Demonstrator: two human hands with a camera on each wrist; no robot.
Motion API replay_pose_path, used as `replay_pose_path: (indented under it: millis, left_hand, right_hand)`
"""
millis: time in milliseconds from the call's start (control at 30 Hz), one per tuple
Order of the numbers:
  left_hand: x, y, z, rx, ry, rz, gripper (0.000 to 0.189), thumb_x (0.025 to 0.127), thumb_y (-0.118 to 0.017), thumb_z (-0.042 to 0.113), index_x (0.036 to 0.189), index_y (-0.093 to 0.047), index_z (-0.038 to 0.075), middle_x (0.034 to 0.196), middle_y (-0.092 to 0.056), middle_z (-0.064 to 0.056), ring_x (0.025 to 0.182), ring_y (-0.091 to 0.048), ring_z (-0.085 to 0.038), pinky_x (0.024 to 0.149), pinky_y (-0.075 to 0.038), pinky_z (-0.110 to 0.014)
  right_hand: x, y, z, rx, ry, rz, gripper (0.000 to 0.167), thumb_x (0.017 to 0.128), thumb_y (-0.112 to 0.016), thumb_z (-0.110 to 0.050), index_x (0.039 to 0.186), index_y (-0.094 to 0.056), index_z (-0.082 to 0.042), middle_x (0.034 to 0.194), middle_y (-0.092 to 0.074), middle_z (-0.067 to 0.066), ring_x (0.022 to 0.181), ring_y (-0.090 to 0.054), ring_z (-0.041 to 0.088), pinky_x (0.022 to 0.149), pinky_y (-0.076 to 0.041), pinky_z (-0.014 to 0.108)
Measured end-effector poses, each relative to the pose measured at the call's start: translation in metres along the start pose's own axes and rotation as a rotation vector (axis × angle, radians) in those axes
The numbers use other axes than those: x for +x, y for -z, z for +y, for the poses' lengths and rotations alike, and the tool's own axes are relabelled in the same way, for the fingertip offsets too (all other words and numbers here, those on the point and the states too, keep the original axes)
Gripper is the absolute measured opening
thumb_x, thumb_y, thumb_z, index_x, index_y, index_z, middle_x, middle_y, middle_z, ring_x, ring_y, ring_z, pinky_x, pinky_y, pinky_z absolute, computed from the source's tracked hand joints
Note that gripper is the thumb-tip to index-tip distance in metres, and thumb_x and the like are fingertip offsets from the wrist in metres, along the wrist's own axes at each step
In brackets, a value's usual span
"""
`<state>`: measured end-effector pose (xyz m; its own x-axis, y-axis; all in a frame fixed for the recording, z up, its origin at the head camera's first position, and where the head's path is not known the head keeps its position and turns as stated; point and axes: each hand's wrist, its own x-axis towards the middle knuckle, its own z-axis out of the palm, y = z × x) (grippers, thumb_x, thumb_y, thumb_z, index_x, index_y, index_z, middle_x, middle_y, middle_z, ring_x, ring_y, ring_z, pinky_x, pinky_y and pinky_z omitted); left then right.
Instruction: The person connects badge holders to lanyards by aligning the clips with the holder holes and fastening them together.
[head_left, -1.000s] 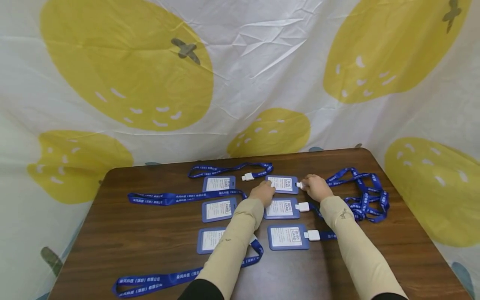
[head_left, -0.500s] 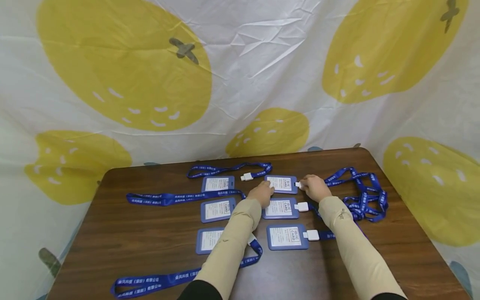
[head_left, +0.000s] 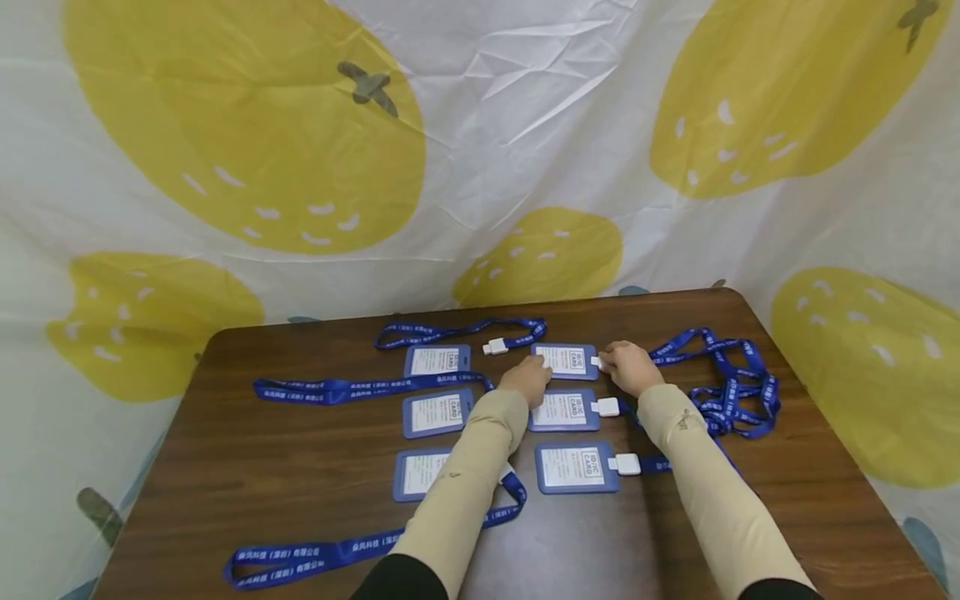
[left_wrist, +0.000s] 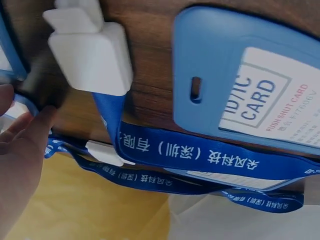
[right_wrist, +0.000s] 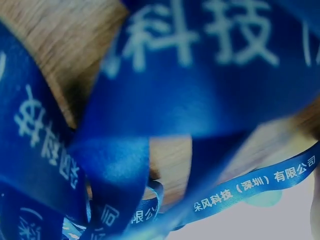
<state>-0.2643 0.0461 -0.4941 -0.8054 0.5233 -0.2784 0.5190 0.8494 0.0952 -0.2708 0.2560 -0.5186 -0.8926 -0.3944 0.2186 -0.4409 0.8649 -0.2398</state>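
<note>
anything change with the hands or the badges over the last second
Nothing visibly changed. The left hand still rests on the top right badge holder, and the right hand still grips the white clip at its end. The other badge holders and lanyards lie as before.

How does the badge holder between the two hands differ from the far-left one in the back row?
The badge holder between the hands is touched by the left hand and has the right hand at its white clip; the far-left holder lies untouched, its clip lying apart. Both are blue and flat on the table.
</note>
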Motion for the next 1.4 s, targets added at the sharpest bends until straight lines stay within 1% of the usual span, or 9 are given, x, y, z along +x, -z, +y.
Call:
replay_pose_path:
  millis: [333, 500, 667, 833, 967, 1100, 1200, 1267, 1400]
  left_hand:
    - [0.001, 0.0, 0.002, 0.035, -0.006, 0.033, 0.031, 0.087, -0.053, 0.012, 0.117, -0.06, 0.01, 0.122, -0.05, -0.007, 0.117, -0.044, -0.02, 0.093, -0.041, -0.03]
    - [0.003, 0.001, -0.004, -0.022, -0.002, 0.043, 0.033, 0.085, -0.055, 0.01, 0.116, -0.061, 0.013, 0.118, -0.051, -0.005, 0.11, -0.049, -0.019, 0.088, -0.044, -0.032]
    - [0.005, -0.001, -0.009, -0.102, -0.008, 0.035, 0.037, 0.084, -0.054, 0.007, 0.12, -0.059, 0.011, 0.124, -0.049, -0.008, 0.11, -0.05, -0.021, 0.091, -0.042, -0.032]
    - [0.006, -0.002, -0.01, -0.189, 0.04, 0.046, 0.045, 0.087, -0.049, 0.008, 0.132, -0.048, 0.008, 0.142, -0.032, -0.014, 0.119, -0.045, -0.025, 0.094, -0.041, -0.033]
    - [0.002, -0.001, -0.01, -0.231, 0.02, 0.12, 0.046, 0.091, -0.045, 0.012, 0.136, -0.041, 0.004, 0.143, -0.029, -0.018, 0.121, -0.043, -0.028, 0.096, -0.039, -0.033]
    - [-0.008, 0.004, -0.011, -0.297, -0.059, 0.247, 0.038, 0.089, -0.047, 0.009, 0.125, -0.05, -0.002, 0.13, -0.044, -0.019, 0.116, -0.047, -0.029, 0.097, -0.038, -0.032]
    - [-0.017, 0.007, -0.015, -0.409, -0.099, 0.363, 0.025, 0.083, -0.05, 0.003, 0.105, -0.058, -0.005, 0.105, -0.056, -0.017, 0.097, -0.055, -0.027, 0.085, -0.044, -0.032]
    - [-0.023, 0.009, -0.019, -0.489, -0.104, 0.426, 0.014, 0.081, -0.051, 0.001, 0.093, -0.056, -0.002, 0.088, -0.055, -0.012, 0.081, -0.055, -0.023, 0.073, -0.045, -0.031]
    - [-0.035, 0.01, -0.028, -0.567, -0.121, 0.499, 0.005, 0.081, -0.051, 0.002, 0.086, -0.053, 0.002, 0.073, -0.051, -0.004, 0.066, -0.048, -0.015, 0.061, -0.041, -0.025]
  right_hand:
    - [-0.001, 0.001, -0.001, -0.032, 0.016, -0.004, 0.017, 0.078, -0.067, -0.003, 0.093, -0.069, 0.005, 0.09, -0.065, 0.019, 0.088, -0.06, 0.035, 0.08, -0.047, 0.044]
    - [-0.001, 0.0, -0.004, -0.054, -0.004, 0.006, 0.014, 0.078, -0.067, -0.003, 0.09, -0.069, 0.002, 0.087, -0.066, 0.016, 0.085, -0.061, 0.034, 0.077, -0.048, 0.043]
    - [0.0, 0.001, -0.007, -0.009, -0.079, -0.03, 0.006, 0.077, -0.067, -0.001, 0.082, -0.068, -0.004, 0.079, -0.066, 0.011, 0.079, -0.062, 0.032, 0.072, -0.048, 0.044]
    - [-0.001, 0.006, -0.011, 0.009, -0.093, -0.049, 0.009, 0.075, -0.067, 0.002, 0.083, -0.066, -0.001, 0.082, -0.065, 0.013, 0.081, -0.061, 0.033, 0.073, -0.048, 0.044]
    - [-0.004, 0.01, -0.013, -0.01, -0.069, -0.044, 0.021, 0.075, -0.066, 0.004, 0.096, -0.064, 0.006, 0.098, -0.062, 0.022, 0.094, -0.058, 0.037, 0.083, -0.045, 0.045]
    - [-0.003, 0.012, -0.016, 0.012, -0.056, -0.037, 0.026, 0.076, -0.066, 0.002, 0.1, -0.063, 0.009, 0.107, -0.058, 0.027, 0.1, -0.054, 0.041, 0.087, -0.043, 0.048]
    - [-0.003, 0.018, -0.024, 0.04, -0.067, -0.022, 0.024, 0.076, -0.067, -0.001, 0.098, -0.064, 0.01, 0.109, -0.057, 0.028, 0.102, -0.053, 0.042, 0.088, -0.042, 0.049]
    - [-0.003, 0.022, -0.031, 0.058, -0.077, -0.003, 0.019, 0.077, -0.067, -0.003, 0.092, -0.065, 0.009, 0.108, -0.057, 0.027, 0.101, -0.053, 0.042, 0.087, -0.043, 0.049]
    - [-0.009, 0.025, -0.044, 0.074, -0.11, 0.033, 0.01, 0.078, -0.066, -0.006, 0.079, -0.062, 0.003, 0.105, -0.059, 0.024, 0.096, -0.055, 0.039, 0.083, -0.045, 0.047]
